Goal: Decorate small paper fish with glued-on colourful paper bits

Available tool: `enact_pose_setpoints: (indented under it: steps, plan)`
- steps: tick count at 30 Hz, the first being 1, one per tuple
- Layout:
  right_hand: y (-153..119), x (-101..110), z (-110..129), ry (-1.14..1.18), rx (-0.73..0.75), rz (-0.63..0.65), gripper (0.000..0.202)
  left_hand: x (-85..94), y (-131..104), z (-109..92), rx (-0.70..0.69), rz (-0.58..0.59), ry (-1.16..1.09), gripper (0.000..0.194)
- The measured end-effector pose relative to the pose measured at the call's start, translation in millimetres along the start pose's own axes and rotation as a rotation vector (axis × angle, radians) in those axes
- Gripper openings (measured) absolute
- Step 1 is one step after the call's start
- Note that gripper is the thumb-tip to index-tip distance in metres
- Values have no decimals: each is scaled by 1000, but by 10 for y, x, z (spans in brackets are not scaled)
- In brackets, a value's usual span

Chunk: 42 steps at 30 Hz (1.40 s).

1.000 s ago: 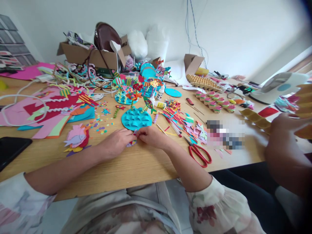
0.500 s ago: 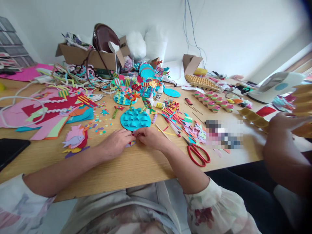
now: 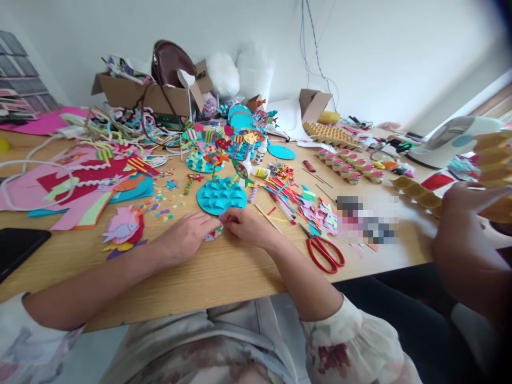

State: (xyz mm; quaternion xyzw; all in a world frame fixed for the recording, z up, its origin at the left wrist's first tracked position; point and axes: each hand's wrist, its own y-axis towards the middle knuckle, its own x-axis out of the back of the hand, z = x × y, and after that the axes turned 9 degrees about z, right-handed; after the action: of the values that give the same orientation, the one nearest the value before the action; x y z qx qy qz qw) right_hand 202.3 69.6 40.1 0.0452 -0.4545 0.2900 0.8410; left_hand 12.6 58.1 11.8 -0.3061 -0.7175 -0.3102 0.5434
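My left hand (image 3: 189, 233) rests low over the wood tabletop, its fingers closed on the left side of a small lilac paper fish (image 3: 213, 235) with bright patches. With thumb and fingers pinched, my right hand (image 3: 245, 226) has hold of the fish's other end. Fingers cover part of the fish. Just beyond both hands lies a turquoise scalloped disc (image 3: 222, 196), with a fish on a green twisted stem standing at its back. A purple twisted stem (image 3: 253, 194) and a thin wooden stick (image 3: 268, 218) are beside my right hand.
Red-handled scissors (image 3: 325, 253) lie right of my forearm. Paper fish cut-outs (image 3: 124, 226) are piled at the left, and a dark phone (image 3: 22, 250) sits at the table edge. Glue bottles (image 3: 261, 154) stand behind the disc. Another person's hand (image 3: 464, 213) holds egg-carton strips at the right.
My left hand has drawn slightly back to the left, so more of the paper fish shows. My right hand stays pinched in almost the same spot.
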Motion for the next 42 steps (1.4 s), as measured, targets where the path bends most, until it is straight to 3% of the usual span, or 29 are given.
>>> enact_pose_setpoints:
  steps: [7, 14, 20, 25, 30, 35, 42]
  plan:
    - [-57, -43, -193, 181, 42, -76, 16, 208, -89, 30, 80, -86, -163, 31]
    - [-132, -17, -130, 245, -71, -73, 18, 174, -174, 83, 28, -129, -127, 31]
    - [-48, -51, -39, 431, -150, 63, 15, 232, -345, -6, -26, -125, -68, 35]
    - [24, -76, 67, 185, -49, 23, 23, 227, -464, -9, -46, -97, -68, 37]
    - [144, -62, 183, -95, 89, 68, 34, 195, -486, 2, -82, -76, -36, 37]
    - [253, -44, 230, -250, 82, 162, 26, 169, -497, 10, -107, -60, 3, 37]
    - [273, -47, 245, -239, 30, 176, 19, 146, -540, 43, -100, -53, 35, 39]
